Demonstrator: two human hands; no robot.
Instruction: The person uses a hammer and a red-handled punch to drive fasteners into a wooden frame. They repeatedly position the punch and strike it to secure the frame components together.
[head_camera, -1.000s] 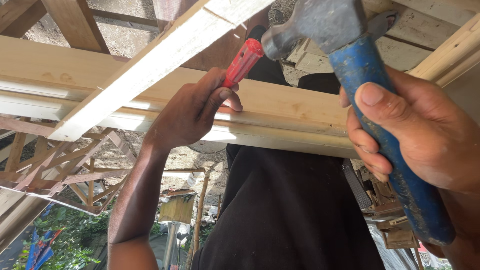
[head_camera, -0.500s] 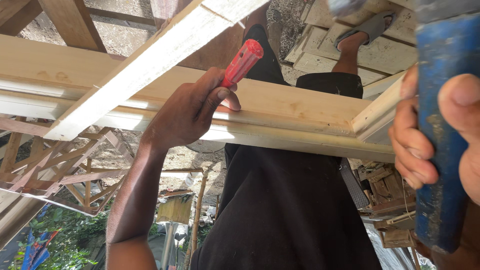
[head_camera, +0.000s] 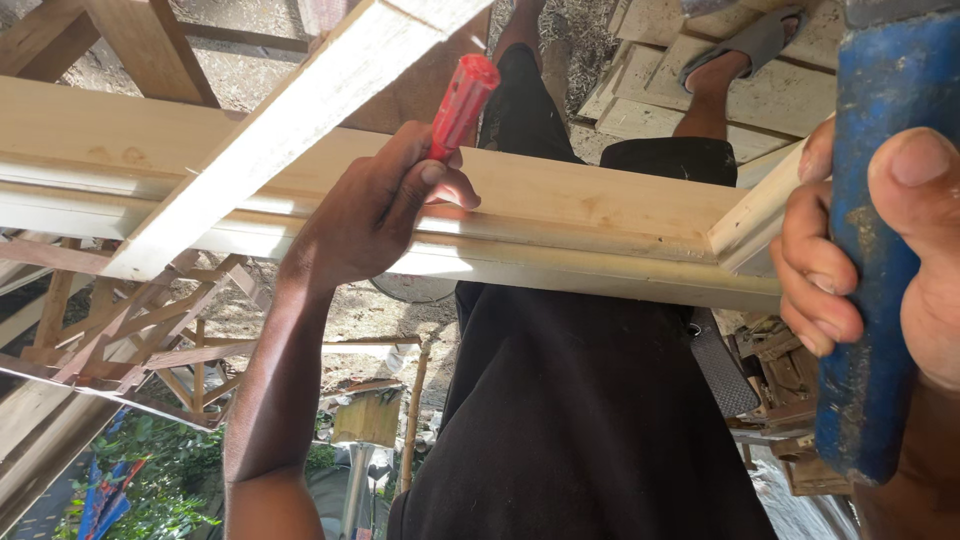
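Note:
My left hand (head_camera: 370, 215) grips a red-handled tool (head_camera: 462, 100) and holds it against a long pale wooden beam (head_camera: 600, 215); the tool's tip is hidden behind my fingers. At the right edge my right hand (head_camera: 830, 270) is wrapped around the worn blue handle of a hammer (head_camera: 880, 300), close to the camera. The hammer's head is out of view above the frame. A pale batten (head_camera: 290, 130) crosses the beam diagonally, just left of my left hand.
My black clothing (head_camera: 580, 420) fills the middle below the beam, and a foot in a grey sandal (head_camera: 740, 55) rests on boards at the top. A short wooden piece (head_camera: 755, 215) joins the beam's right end. Wooden frames (head_camera: 130, 330) and scrap timber (head_camera: 780, 370) lie around.
The hammer has swung to the right and nearer the camera, and its metal head has left the frame. My left hand and the red-handled tool have stayed on the beam.

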